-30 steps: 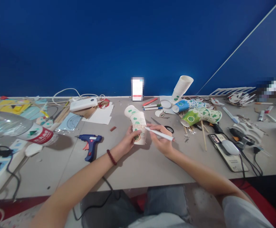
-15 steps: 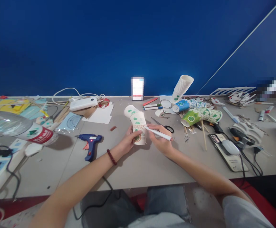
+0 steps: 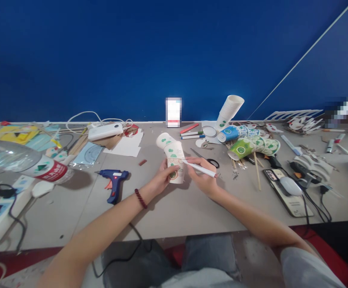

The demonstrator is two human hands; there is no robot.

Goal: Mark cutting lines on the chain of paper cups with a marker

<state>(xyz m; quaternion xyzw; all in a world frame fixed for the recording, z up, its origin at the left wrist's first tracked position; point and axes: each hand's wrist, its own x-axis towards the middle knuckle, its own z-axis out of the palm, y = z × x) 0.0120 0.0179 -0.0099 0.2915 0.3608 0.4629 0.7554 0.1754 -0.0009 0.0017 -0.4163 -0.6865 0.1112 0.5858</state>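
Near the middle of the table, my left hand (image 3: 162, 176) is wrapped round the lower part of a bent row of joined paper cups (image 3: 174, 150). The cups are white with green leaf prints, and orange curved lines mark the lowest one. My right hand (image 3: 203, 178) grips a white marker pen (image 3: 202, 170), its tip at the cups' right side; whether it touches the paper I cannot tell. A blue hot glue gun (image 3: 114, 182) lies left of my left hand. Scissors (image 3: 212, 163) rest just beyond my right hand.
A leaning stack of paper cups (image 3: 230, 112) stands at the back, near blue joined cups (image 3: 236, 133) and green joined cups (image 3: 253, 147). A lit phone (image 3: 174, 112) leans on the wall. A bottle (image 3: 26, 162) and power strip (image 3: 6, 208) lie left; a mouse (image 3: 290, 186) is right.
Both hands stay in nearly the same place, still on the cups and the marker pen. The pen's tip has shifted very slightly.
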